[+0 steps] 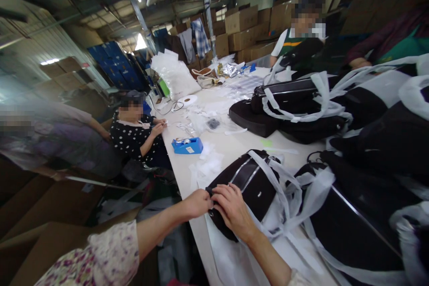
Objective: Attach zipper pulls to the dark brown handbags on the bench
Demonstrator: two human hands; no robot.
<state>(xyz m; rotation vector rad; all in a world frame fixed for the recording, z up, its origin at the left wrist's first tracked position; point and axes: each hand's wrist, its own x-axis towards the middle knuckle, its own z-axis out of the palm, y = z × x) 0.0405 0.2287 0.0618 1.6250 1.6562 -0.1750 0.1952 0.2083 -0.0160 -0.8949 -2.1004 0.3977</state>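
A black bag (254, 190) with two silvery stripes lies on the white table in front of me. Its straps are wrapped in white tissue paper (268, 172). My left hand (200, 203) is closed at the bag's left end, pinching its edge near a small dark tab. Close beside it, my right hand (234, 212) curls its fingers over the same end of the bag, the fingertips almost meeting the left hand. What exactly lies between the fingertips is hidden.
A blue tape dispenser (187, 146) stands near the table's left edge. More black bags (351, 214) with paper-wrapped handles crowd the right side. A stuffed white plastic sack (176, 76) sits farther back. A seated person (134, 132) works at the left; others are around the table.
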